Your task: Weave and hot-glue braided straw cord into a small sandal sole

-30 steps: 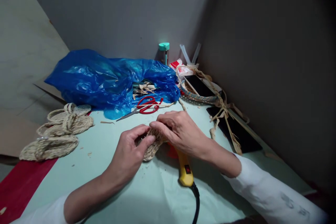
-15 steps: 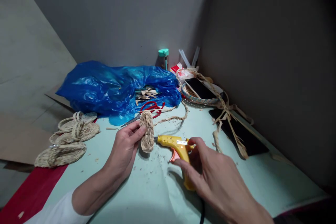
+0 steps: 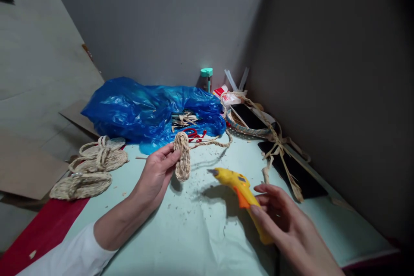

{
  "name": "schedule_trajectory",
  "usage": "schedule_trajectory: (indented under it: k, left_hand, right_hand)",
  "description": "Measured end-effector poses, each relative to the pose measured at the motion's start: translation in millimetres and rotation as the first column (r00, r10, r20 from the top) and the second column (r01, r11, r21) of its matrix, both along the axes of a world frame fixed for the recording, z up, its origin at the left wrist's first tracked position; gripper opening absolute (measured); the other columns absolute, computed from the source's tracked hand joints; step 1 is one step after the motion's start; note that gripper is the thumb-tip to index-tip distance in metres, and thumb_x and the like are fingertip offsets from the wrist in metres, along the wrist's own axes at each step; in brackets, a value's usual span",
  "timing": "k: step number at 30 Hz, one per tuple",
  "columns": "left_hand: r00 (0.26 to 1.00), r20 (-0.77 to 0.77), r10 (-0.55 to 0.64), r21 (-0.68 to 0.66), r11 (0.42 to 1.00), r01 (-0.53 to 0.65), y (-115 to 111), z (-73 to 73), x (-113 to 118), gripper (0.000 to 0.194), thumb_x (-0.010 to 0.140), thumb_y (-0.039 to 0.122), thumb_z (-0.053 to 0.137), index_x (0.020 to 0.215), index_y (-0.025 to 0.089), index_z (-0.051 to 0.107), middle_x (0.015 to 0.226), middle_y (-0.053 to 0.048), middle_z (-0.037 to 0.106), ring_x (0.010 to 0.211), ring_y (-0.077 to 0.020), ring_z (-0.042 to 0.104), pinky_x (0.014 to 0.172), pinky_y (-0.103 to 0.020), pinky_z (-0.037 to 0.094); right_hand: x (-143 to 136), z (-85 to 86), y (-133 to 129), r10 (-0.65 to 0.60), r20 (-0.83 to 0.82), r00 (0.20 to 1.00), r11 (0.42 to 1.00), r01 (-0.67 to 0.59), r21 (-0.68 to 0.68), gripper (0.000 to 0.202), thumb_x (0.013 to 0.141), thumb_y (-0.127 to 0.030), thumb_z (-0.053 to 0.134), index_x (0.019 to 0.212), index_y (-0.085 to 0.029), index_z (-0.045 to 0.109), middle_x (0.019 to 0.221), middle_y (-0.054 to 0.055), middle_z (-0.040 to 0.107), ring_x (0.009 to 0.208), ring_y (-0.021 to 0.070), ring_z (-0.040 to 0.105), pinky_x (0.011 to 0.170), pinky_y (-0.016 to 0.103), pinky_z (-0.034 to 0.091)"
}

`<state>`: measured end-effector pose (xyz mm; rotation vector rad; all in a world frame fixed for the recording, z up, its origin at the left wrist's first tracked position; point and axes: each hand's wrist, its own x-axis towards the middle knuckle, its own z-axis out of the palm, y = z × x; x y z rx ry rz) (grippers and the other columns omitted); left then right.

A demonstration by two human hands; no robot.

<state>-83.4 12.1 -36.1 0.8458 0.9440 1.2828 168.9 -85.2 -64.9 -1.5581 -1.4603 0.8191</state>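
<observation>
My left hand pinches a small oval sole of braided straw between thumb and fingers, holding it upright above the table. A braided straw cord runs from behind the sole to the right. In my right hand is a yellow hot glue gun with an orange trigger, gripped loosely by its handle. Its nozzle points left toward the sole, with a gap between them. Behind the sole lie red-handled scissors, partly hidden.
Woven straw slippers sit at the left edge. A blue plastic bag with straw strips lies at the back. To the right are a round basket holding a phone, a dark flat object and loose straw. Walls rise behind and right.
My right hand has drawn the glue gun back to the right, away from the sole, and its body now tilts more. My left hand still holds the sole. The view has shifted slightly.
</observation>
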Motion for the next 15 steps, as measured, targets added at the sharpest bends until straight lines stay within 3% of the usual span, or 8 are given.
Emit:
schedule_trajectory:
  k: [2,4,8,11,15]
  left_hand:
    - [1.000,0.022,-0.015,-0.002,1.000,0.015,0,0.7,1,0.029,0.078,0.021,0.082,0.105,0.015,0.072,0.098,-0.005,0.077,0.088,-0.0159,0.072,0.080,-0.022,0.056]
    - [0.998,0.045,-0.041,-0.009,0.999,0.042,0,2.3,3,0.029,0.078,0.019,0.081,0.105,0.016,0.072,0.099,-0.006,0.077,0.089,-0.0158,0.072,0.083,-0.022,0.056]
    - [0.993,0.080,-0.088,-0.044,0.995,0.092,-3,5.7,6,0.030,0.078,0.020,0.081,0.106,0.016,0.071,0.099,-0.007,0.076,0.090,-0.0181,0.071,0.085,-0.026,0.056]
    - [0.985,0.119,-0.121,-0.057,0.990,0.128,-4,6.4,7,0.030,0.080,0.020,0.080,0.109,0.017,0.071,0.106,-0.008,0.076,0.096,-0.0194,0.071,0.088,-0.027,0.055]
    - [0.979,0.147,-0.141,-0.063,0.986,0.152,-5,5.9,8,0.032,0.084,0.019,0.075,0.115,0.017,0.070,0.113,-0.010,0.076,0.102,-0.0223,0.071,0.094,-0.030,0.053]
  right_hand:
    - [6,-1.0,-2,-0.051,-0.217,0.975,0.999,0.050,-0.011,0.035,0.086,-0.053,0.068,0.105,-0.024,0.067,0.089,0.010,0.076,0.081,0.0285,0.076,0.064,0.033,0.064]
    - [7,1.1,-3,-0.038,-0.397,0.917,0.998,0.014,-0.063,0.036,0.088,-0.053,0.066,0.108,-0.025,0.072,0.090,0.012,0.076,0.081,0.0308,0.075,0.062,0.037,0.064]
    - [4,18.2,5,0.090,-0.634,0.768,0.981,-0.179,-0.078,0.031,0.092,-0.050,0.060,0.106,-0.028,0.076,0.082,0.008,0.071,0.059,0.0209,0.066,0.048,0.031,0.056]
    - [4,38.8,26,0.193,-0.581,0.791,0.976,-0.214,0.033,0.024,0.093,-0.048,0.063,0.100,-0.028,0.074,0.075,0.005,0.067,0.049,0.0139,0.054,0.039,0.024,0.046]
    - [-2,58.3,59,0.279,-0.254,0.926,0.959,-0.252,0.134,0.026,0.095,-0.050,0.063,0.090,-0.026,0.074,0.064,0.002,0.063,0.050,0.0136,0.054,0.040,0.023,0.041]
